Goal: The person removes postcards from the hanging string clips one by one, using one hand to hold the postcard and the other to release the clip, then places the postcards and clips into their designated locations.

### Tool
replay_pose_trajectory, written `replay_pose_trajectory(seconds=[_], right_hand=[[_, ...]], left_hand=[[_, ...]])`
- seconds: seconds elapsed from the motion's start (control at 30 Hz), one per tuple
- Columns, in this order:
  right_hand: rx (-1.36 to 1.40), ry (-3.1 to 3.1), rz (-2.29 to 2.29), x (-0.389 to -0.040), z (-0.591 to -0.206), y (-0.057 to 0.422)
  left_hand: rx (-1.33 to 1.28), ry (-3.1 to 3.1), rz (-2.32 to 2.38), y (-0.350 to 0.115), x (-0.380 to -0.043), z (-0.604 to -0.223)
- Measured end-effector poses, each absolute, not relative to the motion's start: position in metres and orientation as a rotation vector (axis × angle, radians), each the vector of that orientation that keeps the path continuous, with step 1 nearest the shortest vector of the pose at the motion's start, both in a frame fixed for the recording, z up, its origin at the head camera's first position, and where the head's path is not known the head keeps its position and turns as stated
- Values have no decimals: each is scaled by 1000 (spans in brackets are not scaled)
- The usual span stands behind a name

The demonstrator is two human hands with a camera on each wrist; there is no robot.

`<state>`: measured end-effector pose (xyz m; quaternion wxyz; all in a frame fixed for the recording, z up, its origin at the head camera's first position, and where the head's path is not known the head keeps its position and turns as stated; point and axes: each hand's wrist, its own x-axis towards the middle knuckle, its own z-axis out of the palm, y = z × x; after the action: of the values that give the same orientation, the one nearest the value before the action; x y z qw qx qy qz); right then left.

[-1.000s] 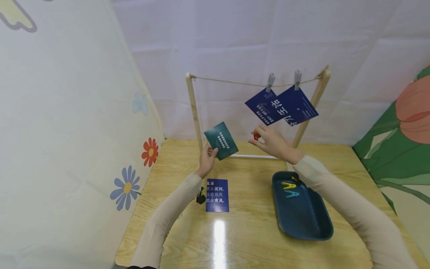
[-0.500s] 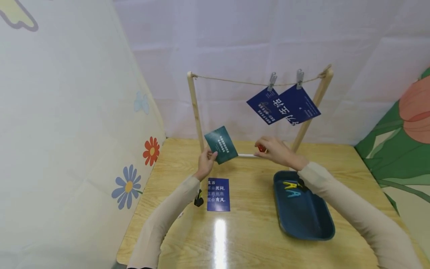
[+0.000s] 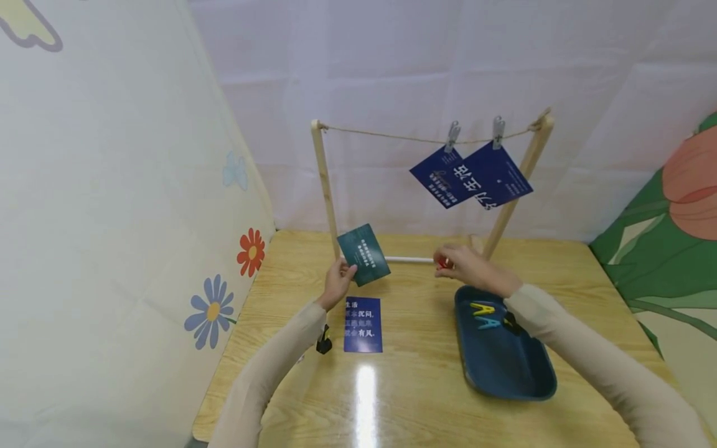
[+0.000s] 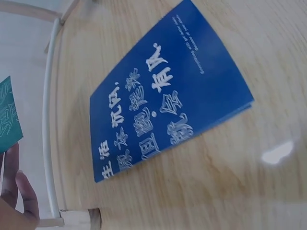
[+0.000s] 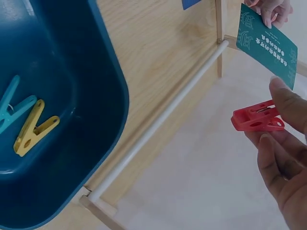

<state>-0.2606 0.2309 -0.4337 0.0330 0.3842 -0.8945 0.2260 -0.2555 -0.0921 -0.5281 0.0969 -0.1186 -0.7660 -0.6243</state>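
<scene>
Fingers clamped, the left hand (image 3: 337, 283) pinches a green printed card (image 3: 364, 254) and the right hand (image 3: 470, 266) a red clothespin (image 5: 249, 119).

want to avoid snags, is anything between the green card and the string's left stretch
In the head view, nothing visible stands between the green card in the left hand and the string's left stretch; both hanging blue cards are farther right.

Red flower (image 3: 252, 252) above blue flower (image 3: 213, 311) on pale wall covering (image 3: 112, 218)
</scene>
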Motion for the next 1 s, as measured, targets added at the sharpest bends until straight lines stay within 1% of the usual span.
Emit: replay_pose_trajectory(seconds=[0.1, 0.47, 0.67, 0.7, 0.8, 0.9, 0.93, 1.0], right_hand=[[1177, -2755, 682, -259, -435, 233], [1242, -2729, 633, -254, -451, 244], [1285, -2833, 555, -252, -459, 251], [1286, -2854, 551, -252, -460, 252], [1318, -2882, 556, -251, -463, 254], [1353, -2881, 545, -249, -466, 257], [1364, -2877, 537, -249, -467, 258], [1382, -2877, 529, -248, -468, 261]], left_hand=[[-332, -2262, -1866, -96, -263, -546], [-171, -2428, -1875, -112, -257, -563], [-271, -2491, -1926, -121, -254, -575], [-335, -2465, -1935, -124, -256, -580], [-353, -2484, -1961, -127, -255, -581], [-303, -2564, -1970, -127, -253, -579], [-237, -2630, -1968, -126, -250, -574], [-230, -2706, -1968, -127, -248, -573]])
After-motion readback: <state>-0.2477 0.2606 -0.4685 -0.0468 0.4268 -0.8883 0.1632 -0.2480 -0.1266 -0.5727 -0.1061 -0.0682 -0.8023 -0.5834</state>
